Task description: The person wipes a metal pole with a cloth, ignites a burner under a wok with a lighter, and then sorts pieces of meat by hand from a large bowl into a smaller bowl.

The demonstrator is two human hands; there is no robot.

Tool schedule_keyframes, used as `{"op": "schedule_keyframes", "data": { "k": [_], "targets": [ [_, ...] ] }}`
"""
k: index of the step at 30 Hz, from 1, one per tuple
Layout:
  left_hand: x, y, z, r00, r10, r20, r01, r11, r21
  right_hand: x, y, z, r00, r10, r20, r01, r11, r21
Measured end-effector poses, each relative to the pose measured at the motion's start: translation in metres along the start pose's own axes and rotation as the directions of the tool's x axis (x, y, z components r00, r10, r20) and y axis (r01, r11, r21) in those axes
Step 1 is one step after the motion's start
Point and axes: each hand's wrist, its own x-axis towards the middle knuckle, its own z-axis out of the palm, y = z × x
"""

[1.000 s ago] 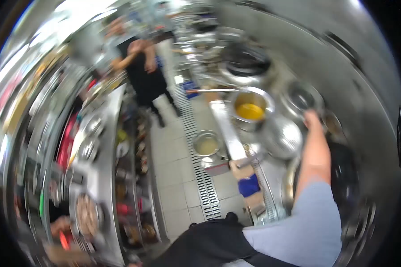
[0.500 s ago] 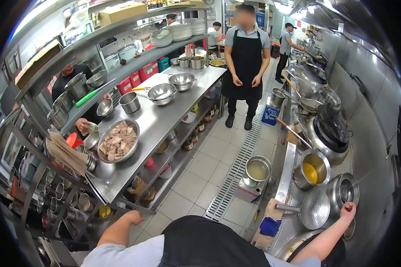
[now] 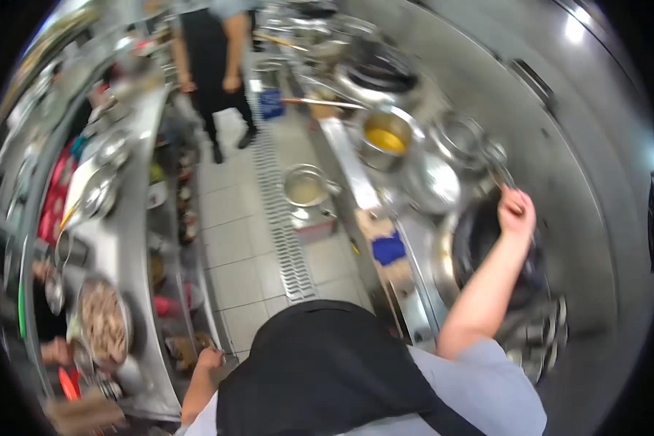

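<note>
At the right of the frame, our right hand is curled closed, pinching the handle of a ladle whose bowl shows just above it, beside a metal pot. A black wok lies beneath that hand. Left of the ladle we see a strainer and, higher up, a pot of yellow liquid. Our left hand is at the lower left, near the steel table; it is too small and blurred for us to tell whether its fingers are spread. A co-worker stands at the upper left.
</note>
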Motion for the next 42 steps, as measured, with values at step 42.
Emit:
{"op": "schedule_keyframes", "data": {
  "k": [42],
  "targets": [
    [-0.018, -0.103, 0.102, 0.999, -0.006, 0.054, -0.007, 0.969, 0.246, -0.043, 0.282, -0.162, 0.797, 0.45, -0.403, -0.604, 0.604, -0.52]
  ]
}}
